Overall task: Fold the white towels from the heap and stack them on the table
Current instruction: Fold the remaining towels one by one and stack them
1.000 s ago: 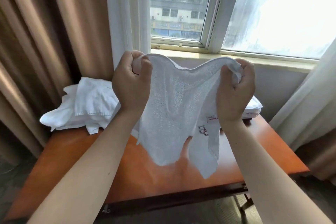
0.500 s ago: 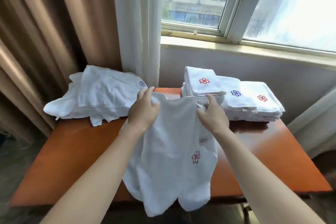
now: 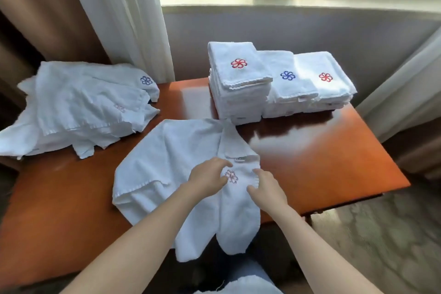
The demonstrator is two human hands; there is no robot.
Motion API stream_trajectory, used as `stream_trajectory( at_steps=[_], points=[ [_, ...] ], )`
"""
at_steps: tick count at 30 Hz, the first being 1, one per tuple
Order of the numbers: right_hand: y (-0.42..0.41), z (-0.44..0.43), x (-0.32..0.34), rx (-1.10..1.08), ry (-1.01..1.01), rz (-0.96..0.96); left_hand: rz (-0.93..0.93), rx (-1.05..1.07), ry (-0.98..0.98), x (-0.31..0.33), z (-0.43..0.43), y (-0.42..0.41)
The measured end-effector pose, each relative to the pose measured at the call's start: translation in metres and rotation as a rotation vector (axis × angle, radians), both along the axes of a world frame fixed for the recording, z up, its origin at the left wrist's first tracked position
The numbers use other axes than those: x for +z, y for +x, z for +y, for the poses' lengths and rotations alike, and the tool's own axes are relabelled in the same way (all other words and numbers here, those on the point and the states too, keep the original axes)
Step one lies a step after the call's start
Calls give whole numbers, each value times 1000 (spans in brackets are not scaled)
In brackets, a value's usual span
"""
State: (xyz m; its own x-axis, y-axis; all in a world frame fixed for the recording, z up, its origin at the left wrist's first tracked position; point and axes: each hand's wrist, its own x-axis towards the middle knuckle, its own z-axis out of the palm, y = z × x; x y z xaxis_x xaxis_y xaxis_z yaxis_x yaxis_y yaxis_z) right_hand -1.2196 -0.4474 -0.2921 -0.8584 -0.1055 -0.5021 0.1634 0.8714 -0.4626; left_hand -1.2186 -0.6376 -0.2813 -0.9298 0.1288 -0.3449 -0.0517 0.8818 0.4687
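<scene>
Left hand (image 3: 207, 177) and right hand (image 3: 265, 187), fingers loosely bent and pinching nothing, rest on a rumpled terry towel (image 3: 167, 162) draped over the near edge of the glossy wooden table (image 3: 334, 162). The writing on its sewn tag (image 3: 240, 159) is unreadable, and an embroidered pinwheel flower (image 3: 231, 176) sits just nearer.

The towel (image 3: 171, 162) spread on the table is seen to be of white terry cloth, matt and nubbly, with a stitched hem and a small sewn label (image 3: 240, 159). The same soft, matt cloth is seen in the crumpled heap (image 3: 78, 107) and in the folded stacks (image 3: 238, 95), on which flowers are worked in red and blue thread. The table (image 3: 322, 162) is of reddish-brown wood, smooth and highly glossy, so that window light is mirrored in it. Heavy brown cloth with a slight sheen is shown by the drape (image 3: 35, 7), thin white cloth by the curtain (image 3: 124, 19). The floor (image 3: 381, 234) looks matt and mottled.
</scene>
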Motion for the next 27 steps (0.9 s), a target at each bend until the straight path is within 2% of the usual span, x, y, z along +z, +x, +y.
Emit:
stream_trajectory(
  at_steps=[9, 12, 20, 24, 27],
  points=[
    [62, 26, -32, -283, 40, -43, 23, -312, -121, -30, 48, -6],
    [78, 28, -40, -348, 69, -103, -33, -397, -154, -40, 59, -7],
    [82, 20, -57, -622, -238, -184, -29, -471, -230, -53, 69, -13],
    [67, 25, -48, -673, -362, -87, -16, -598, -323, -54, 77, -22],
    [51, 41, -33, -710, -366, 43, -27, -615, -336, -54, 90, -36]
  ],
)
